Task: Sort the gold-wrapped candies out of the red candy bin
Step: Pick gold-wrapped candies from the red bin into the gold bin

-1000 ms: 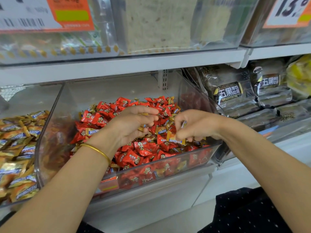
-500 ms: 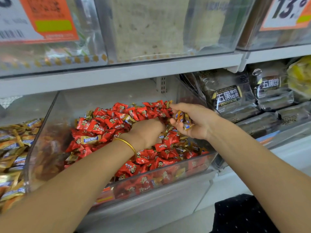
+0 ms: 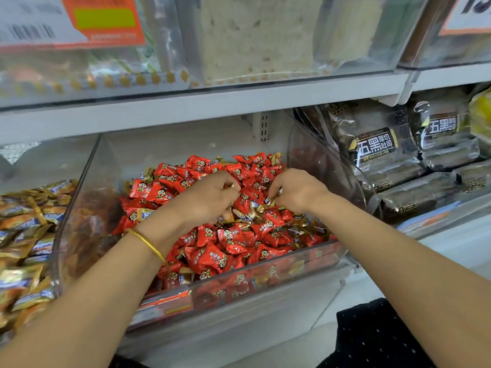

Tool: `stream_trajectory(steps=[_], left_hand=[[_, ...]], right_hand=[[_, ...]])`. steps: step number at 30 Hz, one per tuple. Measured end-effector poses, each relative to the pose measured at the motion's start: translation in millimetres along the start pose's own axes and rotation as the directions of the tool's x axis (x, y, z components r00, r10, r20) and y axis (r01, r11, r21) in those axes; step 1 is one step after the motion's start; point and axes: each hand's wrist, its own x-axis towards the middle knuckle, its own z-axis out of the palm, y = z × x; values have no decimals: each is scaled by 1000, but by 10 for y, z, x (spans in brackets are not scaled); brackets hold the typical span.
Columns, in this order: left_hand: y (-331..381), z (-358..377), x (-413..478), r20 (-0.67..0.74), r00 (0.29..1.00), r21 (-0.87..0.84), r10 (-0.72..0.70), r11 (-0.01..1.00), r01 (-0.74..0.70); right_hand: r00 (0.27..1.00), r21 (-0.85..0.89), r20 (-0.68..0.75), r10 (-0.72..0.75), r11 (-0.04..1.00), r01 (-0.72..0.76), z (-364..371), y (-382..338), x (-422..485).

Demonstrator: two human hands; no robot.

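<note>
Scene: a person's two arms reach into a clear red bin point(image 3: 265, 277) on a shop shelf, centre of the frame.
Left hand point(image 3: 210, 200): fingers curled on top of the pile, centre frame. A glint of gold wrapper shows at the fingertips, so it seems to grip gold candies point(image 3: 247, 213). A bracelet point(image 3: 148, 243) circles the wrist.
Right hand point(image 3: 297, 191): just right of the left one, fingertips pinching a gold wrapper.
Gold candies: scattered among the red candies point(image 3: 212, 258), thickest between and below the hands and along the right side.
Direction: oblong pieces lying at all angles. The clearest one, between the hands, has its long axis roughly left to right.
Progress: early to midway, by my judgement. Many gold pieces remain, some probably buried.
Left bin point(image 3: 26, 235): at the left edge, full of gold candies.
Right of frame: dark bread packs point(image 3: 377, 152).
</note>
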Motion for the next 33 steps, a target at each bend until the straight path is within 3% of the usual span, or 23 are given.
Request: stream_trajectory(steps=[6,10,12,16,19,22,25,29,33], left_hand=[[-21,-60,-3,-62,998,-168,14,985,-24],[-35,4,11,-35,993,42,110,993,-108],[-57,53,34,-6,984,230,178,958,-172],[-92,167,112,99,983,641,156,746,-183],[-95,197,152,168,980,724,110,660,-198],[-116,199,161,179,976,729,122,651,-214],[-137,163,138,122,972,659,200,716,-230],[-96,105,103,-70,960,460,273,862,-211],[-58,116,91,-148,961,264,234,946,-190]], right_hand=[[996,-185,79,-38,981,52,10,-78,30],[998,-257,48,-39,965,50,23,-121,-36],[999,-220,20,-29,975,33,-23,-116,-76],[998,77,-53,-36,996,40,-170,-40,-141],[999,526,13,-39,850,27,-265,-37,-261],[989,689,145,-28,720,-81,-326,-23,-381],[986,576,164,-14,813,-85,-356,-7,-439],[983,433,172,-72,901,-10,-332,0,-463],[973,-35,228,-24,999,33,-184,-5,-432]])
